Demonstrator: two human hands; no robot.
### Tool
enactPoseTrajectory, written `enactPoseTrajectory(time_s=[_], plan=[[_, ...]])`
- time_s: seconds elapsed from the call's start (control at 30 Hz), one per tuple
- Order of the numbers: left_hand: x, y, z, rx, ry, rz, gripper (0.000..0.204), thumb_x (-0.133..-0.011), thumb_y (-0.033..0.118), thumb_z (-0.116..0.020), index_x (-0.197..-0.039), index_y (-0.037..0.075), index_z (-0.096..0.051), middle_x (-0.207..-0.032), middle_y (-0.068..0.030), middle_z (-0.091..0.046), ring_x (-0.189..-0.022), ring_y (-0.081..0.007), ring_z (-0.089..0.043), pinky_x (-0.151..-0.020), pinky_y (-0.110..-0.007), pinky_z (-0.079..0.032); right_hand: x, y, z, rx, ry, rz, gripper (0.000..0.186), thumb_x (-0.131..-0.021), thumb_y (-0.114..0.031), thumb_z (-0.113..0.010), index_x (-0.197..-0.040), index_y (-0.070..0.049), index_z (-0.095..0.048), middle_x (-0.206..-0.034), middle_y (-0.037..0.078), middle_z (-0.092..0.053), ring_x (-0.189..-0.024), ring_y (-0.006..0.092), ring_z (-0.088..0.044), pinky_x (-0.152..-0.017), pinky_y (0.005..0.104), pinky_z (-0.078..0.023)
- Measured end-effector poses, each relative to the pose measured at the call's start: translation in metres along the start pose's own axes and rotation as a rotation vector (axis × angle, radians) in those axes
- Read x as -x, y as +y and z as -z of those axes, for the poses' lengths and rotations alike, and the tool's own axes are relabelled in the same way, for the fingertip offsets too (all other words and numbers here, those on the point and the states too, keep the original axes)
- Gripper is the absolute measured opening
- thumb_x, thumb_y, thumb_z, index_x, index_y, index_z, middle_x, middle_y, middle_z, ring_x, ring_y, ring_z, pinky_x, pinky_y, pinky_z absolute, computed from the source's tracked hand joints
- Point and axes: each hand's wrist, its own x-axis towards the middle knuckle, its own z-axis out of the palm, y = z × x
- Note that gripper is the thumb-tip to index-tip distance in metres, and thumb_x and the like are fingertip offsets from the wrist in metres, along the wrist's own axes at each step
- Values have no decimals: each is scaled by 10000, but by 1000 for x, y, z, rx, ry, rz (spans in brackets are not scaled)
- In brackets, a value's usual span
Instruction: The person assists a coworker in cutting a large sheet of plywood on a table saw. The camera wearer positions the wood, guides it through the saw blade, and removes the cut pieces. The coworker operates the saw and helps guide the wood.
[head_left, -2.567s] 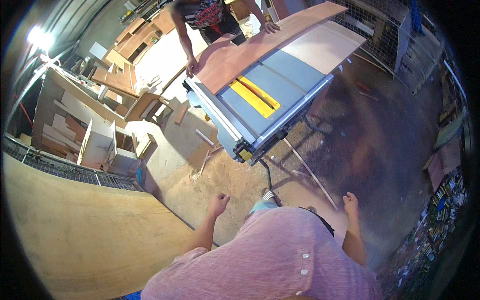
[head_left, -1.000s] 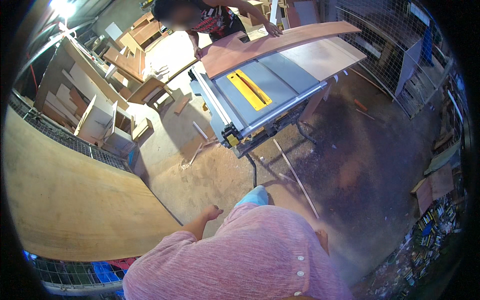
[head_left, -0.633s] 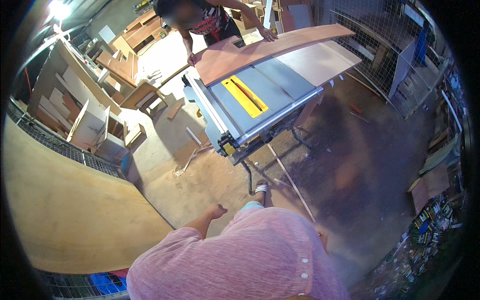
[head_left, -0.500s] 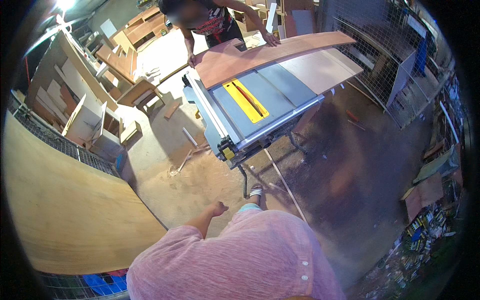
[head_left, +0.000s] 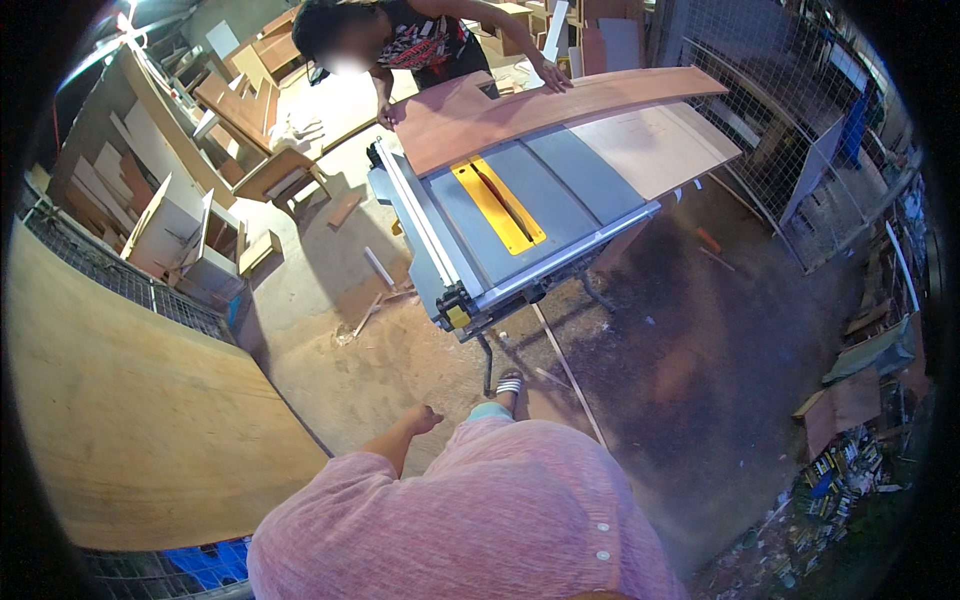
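My left hand (head_left: 423,419) hangs beside my pink shirt (head_left: 470,520), fingers curled; what they hold, if anything, I cannot make out. My right hand is out of view. In front of me stands a table saw (head_left: 545,190) with a yellow insert (head_left: 495,205) around the blade slot and a fence (head_left: 425,230) along its left side. A long reddish board (head_left: 540,110), notched on its far edge, lies across the far side over a pale panel (head_left: 660,150). Another person (head_left: 420,40) leans over it from the far side, both hands on the board.
A large plywood sheet (head_left: 150,410) fills the lower left. Wooden cabinets and offcuts (head_left: 240,110) crowd the back left. Wire-mesh frames (head_left: 750,100) stand at the right, with a scrap pile (head_left: 850,460) below them. A long thin strip (head_left: 570,380) lies on the floor by the saw.
My right hand, seen earlier at my side, has left the view. My sandalled foot shows again near the saw's leg. The other person bends lower over the board. The whole view has shifted slightly.
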Motion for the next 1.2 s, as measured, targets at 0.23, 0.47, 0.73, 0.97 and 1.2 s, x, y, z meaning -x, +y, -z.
enactPoseTrajectory(time_s=[0.23,0.47,0.73,0.97,1.2], plan=[[27,15,19,7,-19,91,568,-850,488,-432,-968,-26,-643,-1044,-244,-596,-1006,-375,-557,-876,-423,-426,8,-107,43,-32,-33,-34,264,-713,-242,-597,-801,6,-617,-768,171,-614,-722,270,-591,-663,389,-449],[24,46,48,82,19,28,586,-845,503,-448,-954,-39,-641,-1042,-245,-598,-1025,-374,-550,-880,-427,-422,-10,-64,39,-165,1,3,220,-689,-209,-589,-761,-1,-599,-676,148,-579,-639,243,-553,-633,375,-440],[13,32,33,163,33,99,566,-841,491,-471,-973,-34,-637,-1048,-241,-600,-1021,-369,-556,-884,-417,-425,4,-115,48,125,-23,-106,225,-696,-218,-603,-766,-5,-617,-725,158,-622,-677,240,-593,-641,382,-447],[12,26,31,81,9,86,567,-845,493,-450,-992,-22,-636,-1068,-233,-595,-1025,-375,-553,-888,-417,-426,10,-94,44,-64,-65,-87,231,-723,-229,-572,-729,-5,-629,-693,143,-618,-679,226,-596,-645,366,-452],[14,29,35,44,-1,80,561,-848,484,-439,-995,-18,-640,-1074,-233,-593,-1034,-370,-552,-894,-413,-425,17,-122,45,-30,11,-116,263,-722,-233,-558,-778,15,-626,-705,161,-617,-681,237,-592,-647,359,-450]])
